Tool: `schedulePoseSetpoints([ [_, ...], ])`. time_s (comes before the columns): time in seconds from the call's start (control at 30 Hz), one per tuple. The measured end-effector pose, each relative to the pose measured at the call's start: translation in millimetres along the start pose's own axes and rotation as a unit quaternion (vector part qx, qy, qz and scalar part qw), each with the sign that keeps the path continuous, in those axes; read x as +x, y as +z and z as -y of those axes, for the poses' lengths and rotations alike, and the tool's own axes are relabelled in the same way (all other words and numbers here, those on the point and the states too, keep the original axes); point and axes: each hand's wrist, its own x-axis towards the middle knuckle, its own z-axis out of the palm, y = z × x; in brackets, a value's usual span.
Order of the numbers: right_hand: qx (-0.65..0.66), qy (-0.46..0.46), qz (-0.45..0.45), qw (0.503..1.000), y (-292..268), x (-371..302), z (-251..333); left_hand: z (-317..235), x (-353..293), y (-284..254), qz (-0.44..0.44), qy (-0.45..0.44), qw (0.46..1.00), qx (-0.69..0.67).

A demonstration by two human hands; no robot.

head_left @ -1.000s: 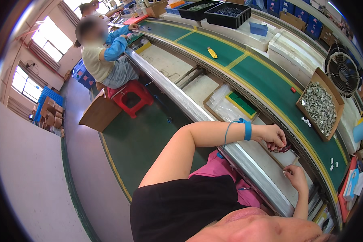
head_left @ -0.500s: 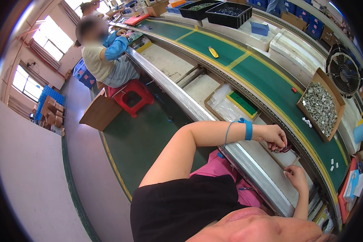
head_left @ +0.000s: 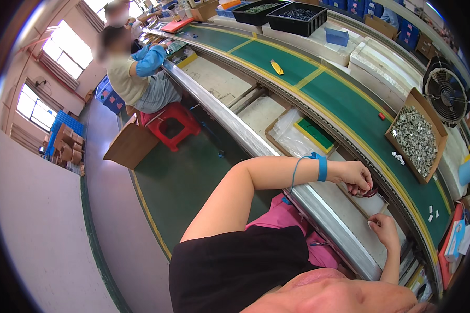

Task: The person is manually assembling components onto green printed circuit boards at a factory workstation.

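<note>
My left hand (head_left: 356,176), with a blue strap (head_left: 322,167) round its wrist, reaches over the bench beside the conveyor. Its fingers are closed on a small dark red item (head_left: 371,193), too small to tell its kind. Nearer to me, my right hand (head_left: 385,230) is held over the pale bench top with its fingers curled together. A small whitish spot shows at its fingertips, and I cannot make out whether it is a held part. The two hands are a short way apart.
The green conveyor belt (head_left: 344,115) carries a yellow-handled tool (head_left: 277,68), a red piece (head_left: 382,116) and small white parts (head_left: 431,214). A cardboard tray (head_left: 415,141) of metal parts stands on the far side, near a black fan (head_left: 446,93). A co-worker (head_left: 128,78) sits by a red stool (head_left: 172,128).
My hands have barely moved and keep their grips. The co-worker's head has shifted slightly, and another person behind has moved.
</note>
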Motion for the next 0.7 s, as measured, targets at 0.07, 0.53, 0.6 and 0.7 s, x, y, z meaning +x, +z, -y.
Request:
schedulePoseSetpoints([
  [0.07,0.001,-0.01,-0.002,1.0,1.3,0.9,-3.1,1.4,0.7,-0.4,0.001,0.002,1.0,-0.004],
  [0.53,-0.003,-0.002,0.001,1.0,-2.3,-1.2,2.9,-0.8,0.7,-0.5,0.009,0.005,1.0,-0.003],
  [0.6,-0.005,0.003,0.001,1.0,-3.3,0.6,4.4,-1.8,-1.5,-1.2,0.012,0.007,1.0,-0.003],
  [0.7,-0.002,-0.01,0.005,1.0,-1.6,1.4,2.7,-0.5,-2.6,-1.7,-0.003,0.0,1.0,0.003],
])
